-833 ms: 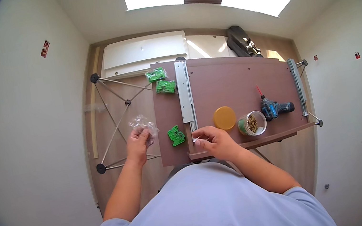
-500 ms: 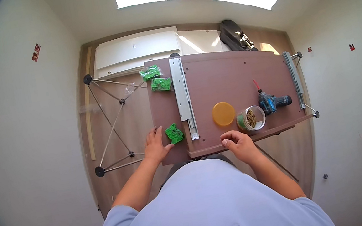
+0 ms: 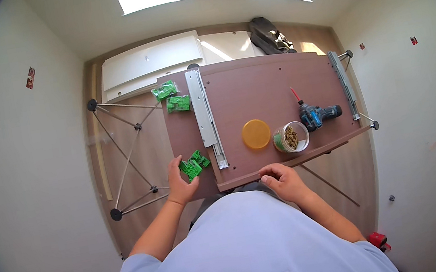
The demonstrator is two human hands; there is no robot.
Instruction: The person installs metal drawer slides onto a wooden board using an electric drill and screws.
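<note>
On the brown worktop, at eight o'clock, a green plastic piece is pinched by the left hand, while whether anything is gripped by the half-curled right hand at six o'clock cannot be told.

Green pieces: plastic. Slide rail: smooth, shiny metal. Brown board: matt.

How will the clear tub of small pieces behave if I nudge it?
The clear tub probably weighs more than it looks, given the brass-coloured, metal-looking pieces inside. With its top open, tipping would likely spill them. Its round wall suggests it might roll if knocked over.
</note>
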